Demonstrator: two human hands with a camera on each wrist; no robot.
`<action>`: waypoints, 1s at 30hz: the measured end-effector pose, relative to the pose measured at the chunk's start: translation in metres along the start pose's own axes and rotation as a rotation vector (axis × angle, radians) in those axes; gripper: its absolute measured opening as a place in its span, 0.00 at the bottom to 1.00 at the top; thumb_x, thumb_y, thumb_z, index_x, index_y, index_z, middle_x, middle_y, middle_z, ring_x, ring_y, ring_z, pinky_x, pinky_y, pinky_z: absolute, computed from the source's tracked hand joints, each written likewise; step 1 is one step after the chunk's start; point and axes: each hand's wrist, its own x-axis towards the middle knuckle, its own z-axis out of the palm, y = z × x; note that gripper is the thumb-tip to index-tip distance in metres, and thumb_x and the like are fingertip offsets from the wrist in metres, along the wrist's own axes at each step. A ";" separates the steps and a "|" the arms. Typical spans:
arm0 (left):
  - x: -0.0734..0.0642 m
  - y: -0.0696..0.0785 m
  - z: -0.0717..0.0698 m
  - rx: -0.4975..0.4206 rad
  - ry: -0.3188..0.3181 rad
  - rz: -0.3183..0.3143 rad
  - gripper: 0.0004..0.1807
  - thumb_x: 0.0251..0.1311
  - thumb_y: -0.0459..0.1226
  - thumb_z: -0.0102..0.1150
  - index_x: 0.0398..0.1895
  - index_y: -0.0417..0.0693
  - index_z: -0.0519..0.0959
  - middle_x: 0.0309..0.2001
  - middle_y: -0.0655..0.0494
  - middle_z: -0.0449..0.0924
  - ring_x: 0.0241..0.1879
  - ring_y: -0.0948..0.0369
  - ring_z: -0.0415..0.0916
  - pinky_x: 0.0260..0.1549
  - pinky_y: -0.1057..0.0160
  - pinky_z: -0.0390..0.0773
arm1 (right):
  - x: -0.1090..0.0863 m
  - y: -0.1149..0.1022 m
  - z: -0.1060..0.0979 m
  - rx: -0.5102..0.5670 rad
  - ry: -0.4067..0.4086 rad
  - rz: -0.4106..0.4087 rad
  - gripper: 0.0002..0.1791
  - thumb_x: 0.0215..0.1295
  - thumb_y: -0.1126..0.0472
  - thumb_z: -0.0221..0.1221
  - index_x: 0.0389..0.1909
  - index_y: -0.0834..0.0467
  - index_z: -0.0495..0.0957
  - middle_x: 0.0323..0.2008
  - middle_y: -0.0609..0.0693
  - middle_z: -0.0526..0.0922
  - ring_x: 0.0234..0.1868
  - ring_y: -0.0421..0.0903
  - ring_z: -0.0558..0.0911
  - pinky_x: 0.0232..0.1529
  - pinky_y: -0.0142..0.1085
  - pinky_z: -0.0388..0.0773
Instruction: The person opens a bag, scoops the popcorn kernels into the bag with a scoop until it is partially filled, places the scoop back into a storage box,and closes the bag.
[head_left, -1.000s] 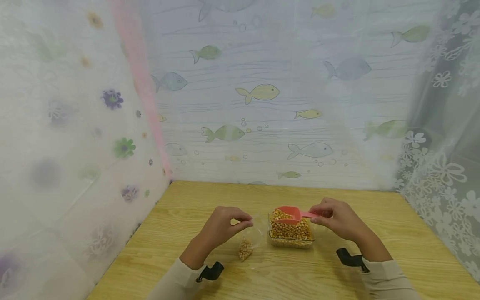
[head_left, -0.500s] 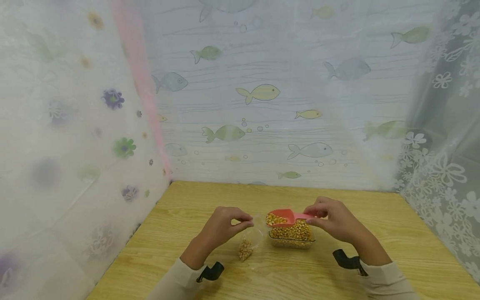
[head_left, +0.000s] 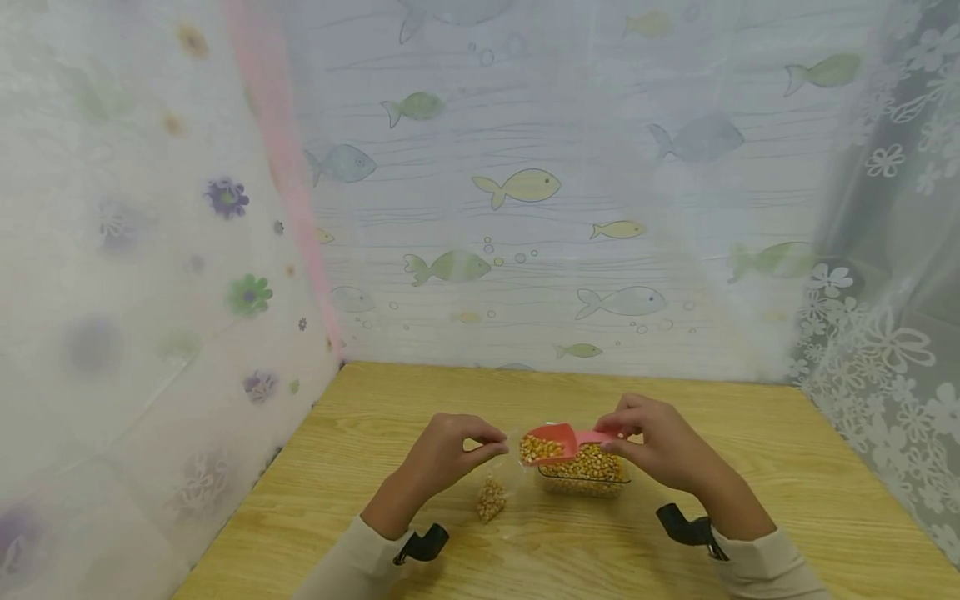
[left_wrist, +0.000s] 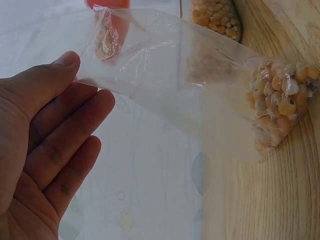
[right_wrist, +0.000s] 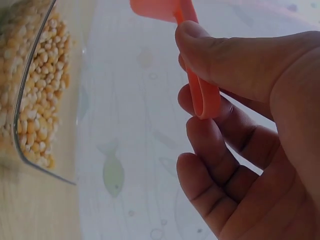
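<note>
A wooden table [head_left: 592, 550] with pale yellow grain runs back to a whitish sheet [head_left: 555, 125] hanging behind it. Printed fish swim across this sheet among thin wavy lines: a yellow fish [head_left: 528, 185] near the middle, a plump green fish [head_left: 457, 267] lower and to its left, and a large grey-blue fish [head_left: 697, 137] up to the right. Small round bubbles [head_left: 498, 261] float near the green one. A pink strip [head_left: 273, 142] slants down the left corner. Beside it, the left sheet [head_left: 97, 417] carries a purple flower [head_left: 227, 197] and, below that, a green flower [head_left: 250, 295]. On the right, a greyish see-through sheet [head_left: 930, 267] bears white flowers [head_left: 896, 337], crowded thickest low down.
</note>
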 end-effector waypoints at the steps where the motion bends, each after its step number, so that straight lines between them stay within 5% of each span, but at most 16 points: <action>1: 0.000 -0.001 0.000 0.001 -0.002 -0.002 0.07 0.65 0.42 0.70 0.44 0.55 0.90 0.40 0.63 0.90 0.39 0.72 0.86 0.40 0.75 0.82 | 0.000 -0.002 0.000 -0.007 0.000 -0.002 0.10 0.61 0.61 0.73 0.42 0.46 0.89 0.31 0.35 0.75 0.29 0.33 0.70 0.30 0.29 0.72; 30: 0.000 0.003 0.001 -0.011 -0.025 -0.016 0.08 0.65 0.42 0.70 0.43 0.51 0.91 0.40 0.62 0.90 0.39 0.71 0.86 0.41 0.74 0.83 | 0.004 -0.032 0.009 -0.187 0.083 -0.039 0.09 0.61 0.61 0.74 0.41 0.47 0.89 0.36 0.35 0.76 0.37 0.37 0.72 0.37 0.32 0.74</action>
